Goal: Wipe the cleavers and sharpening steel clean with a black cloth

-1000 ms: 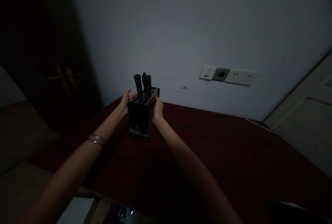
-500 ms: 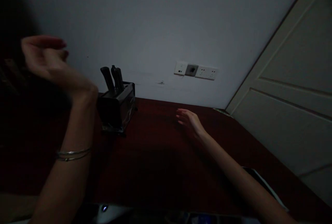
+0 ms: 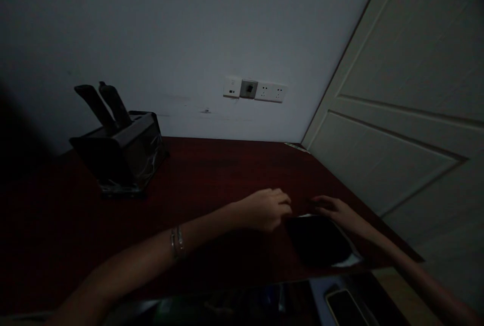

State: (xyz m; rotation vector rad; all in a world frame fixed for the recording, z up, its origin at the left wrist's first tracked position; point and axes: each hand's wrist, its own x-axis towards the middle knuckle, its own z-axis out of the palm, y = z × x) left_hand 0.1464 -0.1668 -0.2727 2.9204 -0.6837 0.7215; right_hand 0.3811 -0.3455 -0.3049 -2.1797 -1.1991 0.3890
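Observation:
On the dark red tabletop (image 3: 223, 165) lies a flat black item (image 3: 319, 240) with a white edge, too dark to name. My left hand (image 3: 264, 208), below a wrist with thin bracelets (image 3: 177, 243), is just left of its far corner. Its fingers are curled and pressed together, and their inner side is hidden. Over the far right edge of the black item reaches my right hand (image 3: 340, 212), fingers stretched forward and apart. At the left stands a black knife block (image 3: 138, 157) holding dark-handled knives (image 3: 113, 104).
Behind the table rises a pale wall with sockets (image 3: 255, 89). A white panelled door (image 3: 393, 139) borders the right side. Below the front edge are an open drawer-like space with dim items and a phone (image 3: 346, 308) on a light surface.
My left hand has come down from the upper left and across to the black item. My right hand has drawn back toward me and right, beside it. The view has turned right.

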